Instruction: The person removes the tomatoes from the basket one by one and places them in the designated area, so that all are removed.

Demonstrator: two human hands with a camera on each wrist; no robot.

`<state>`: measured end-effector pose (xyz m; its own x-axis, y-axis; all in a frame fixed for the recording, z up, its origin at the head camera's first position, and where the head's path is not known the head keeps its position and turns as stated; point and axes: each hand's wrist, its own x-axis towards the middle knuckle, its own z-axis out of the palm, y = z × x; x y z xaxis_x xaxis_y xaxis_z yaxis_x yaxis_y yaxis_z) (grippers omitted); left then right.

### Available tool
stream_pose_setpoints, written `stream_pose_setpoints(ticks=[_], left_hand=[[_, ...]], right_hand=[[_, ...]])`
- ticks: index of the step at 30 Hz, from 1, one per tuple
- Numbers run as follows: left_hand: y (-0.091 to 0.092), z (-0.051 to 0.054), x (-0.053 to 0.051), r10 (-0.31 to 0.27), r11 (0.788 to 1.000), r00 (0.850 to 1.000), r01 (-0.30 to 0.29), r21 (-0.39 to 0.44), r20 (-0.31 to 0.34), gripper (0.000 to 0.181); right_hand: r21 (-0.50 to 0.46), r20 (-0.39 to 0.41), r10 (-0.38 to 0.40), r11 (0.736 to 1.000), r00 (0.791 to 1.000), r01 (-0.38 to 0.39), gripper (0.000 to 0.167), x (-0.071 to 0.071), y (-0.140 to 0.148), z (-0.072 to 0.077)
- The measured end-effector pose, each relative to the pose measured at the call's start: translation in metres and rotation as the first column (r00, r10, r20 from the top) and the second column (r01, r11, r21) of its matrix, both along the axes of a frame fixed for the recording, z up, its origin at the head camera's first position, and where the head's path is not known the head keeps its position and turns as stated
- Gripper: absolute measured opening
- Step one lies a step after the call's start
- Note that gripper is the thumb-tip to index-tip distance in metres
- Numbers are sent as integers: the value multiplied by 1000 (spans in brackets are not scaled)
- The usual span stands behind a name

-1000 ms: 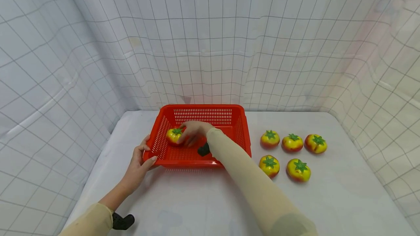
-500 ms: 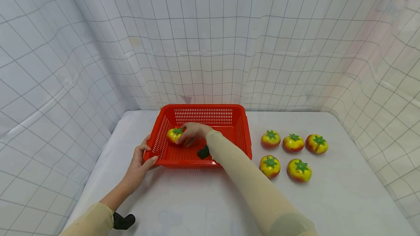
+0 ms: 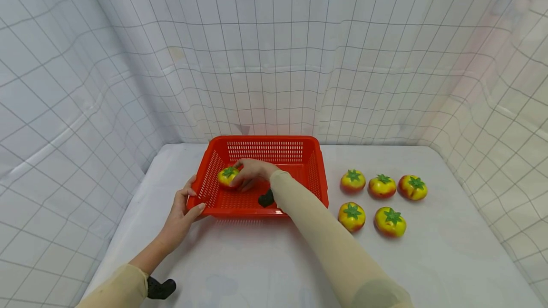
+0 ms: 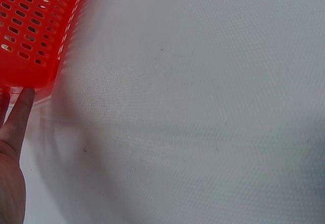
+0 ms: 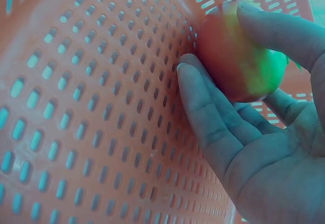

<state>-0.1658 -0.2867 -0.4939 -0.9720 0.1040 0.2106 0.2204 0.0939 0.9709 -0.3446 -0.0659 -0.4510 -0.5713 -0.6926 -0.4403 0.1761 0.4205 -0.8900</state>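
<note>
A red plastic basket (image 3: 252, 212) with slotted walls stands on the white table. My left hand (image 3: 177, 217) grips its near left corner, thumb on the front rim and fingers along the left side; only part of that hand (image 4: 12, 148) shows in the left wrist view. Inside the basket, toward the left end, my right hand (image 3: 252, 172) holds a yellow-and-red tomato (image 3: 227, 177) with a green star-shaped top. From the right wrist, the tomato (image 5: 238, 56) sits between the thumb and the fingers, close to the slotted basket surface.
Several more tomatoes lie on the table right of the basket, among them a back-row tomato (image 3: 382, 187) and a front-row tomato (image 3: 390, 222). White grid-patterned curtains (image 3: 282, 61) close in the back and sides. Black devices (image 3: 161, 289) are worn at both wrists.
</note>
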Motion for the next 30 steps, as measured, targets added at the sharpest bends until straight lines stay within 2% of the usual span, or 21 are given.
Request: stream_pose_setpoints(ticks=[9,19,30], left_hand=[[1,1,1,-3,1000,1000,3,-2,9,28],[2,0,0,-5,1000,1000,5,-3,5,28],[1,1,1,5,1000,1000,-5,-7,3,29]], right_hand=[[8,-49,27,1000,998,-27,67,3,0,-2],[10,-49,1,1000,999,0,62,4,-1,-1],[5,-38,7,1000,999,-7,67,1,8,14]])
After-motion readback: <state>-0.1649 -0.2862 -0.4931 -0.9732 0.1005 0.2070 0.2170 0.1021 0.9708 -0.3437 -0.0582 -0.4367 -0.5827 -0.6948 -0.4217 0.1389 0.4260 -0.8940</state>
